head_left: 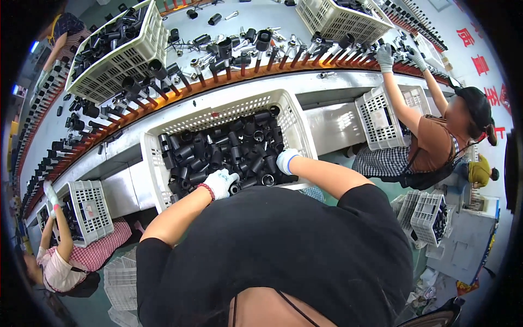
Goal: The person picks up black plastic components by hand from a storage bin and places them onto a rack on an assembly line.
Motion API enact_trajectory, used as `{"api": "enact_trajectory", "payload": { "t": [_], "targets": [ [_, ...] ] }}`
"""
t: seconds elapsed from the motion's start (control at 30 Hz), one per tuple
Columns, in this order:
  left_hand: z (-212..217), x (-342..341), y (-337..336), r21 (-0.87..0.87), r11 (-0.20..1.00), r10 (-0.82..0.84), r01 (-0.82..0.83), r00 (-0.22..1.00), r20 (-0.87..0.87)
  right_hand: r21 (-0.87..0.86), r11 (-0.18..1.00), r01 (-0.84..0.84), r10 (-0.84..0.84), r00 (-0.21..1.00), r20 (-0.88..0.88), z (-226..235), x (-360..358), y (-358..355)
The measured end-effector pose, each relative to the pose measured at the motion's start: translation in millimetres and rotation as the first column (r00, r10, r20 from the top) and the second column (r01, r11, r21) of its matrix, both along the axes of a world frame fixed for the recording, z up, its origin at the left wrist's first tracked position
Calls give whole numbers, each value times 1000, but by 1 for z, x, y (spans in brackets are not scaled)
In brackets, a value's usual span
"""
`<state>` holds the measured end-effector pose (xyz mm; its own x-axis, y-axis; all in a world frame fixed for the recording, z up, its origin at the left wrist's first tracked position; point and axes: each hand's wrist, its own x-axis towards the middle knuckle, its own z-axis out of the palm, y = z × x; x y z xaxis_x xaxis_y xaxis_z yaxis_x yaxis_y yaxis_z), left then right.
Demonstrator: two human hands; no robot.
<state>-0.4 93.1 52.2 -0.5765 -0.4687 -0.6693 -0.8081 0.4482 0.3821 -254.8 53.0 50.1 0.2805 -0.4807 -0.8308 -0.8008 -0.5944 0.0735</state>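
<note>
Loosely, hollow black tubes (236, 152) fill the slotted crate (297, 122).
Left hand (219, 183) curls, right hand (287, 161) dips inside it; grasps I cannot tell.

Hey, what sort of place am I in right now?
Probably a factory workshop, perhaps an assembly line: there's a long orange rail studded with rods, a plastic crate of black parts before you, and a gloved co-worker to the right at the same rail.

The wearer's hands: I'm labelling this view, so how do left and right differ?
The left hand has a red bracelet; the right hand, a blue cuff. The left is about midway across the crate, the right nearer its right wall. Both wear white gloves.
</note>
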Motion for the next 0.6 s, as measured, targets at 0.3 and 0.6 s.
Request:
{"api": "enact_trajectory", "payload": {
  "t": [0.3,0.6],
  "targets": [
    [-40,10,-15,-10,998,58,-59,991,-124,590,583,558,-809,335,482,92,-17,-49],
    [58,-8,-87,332,725,637,-604,404,-656,832,341,437,-721,-447,530,105,-54,-38]
  ]
}}
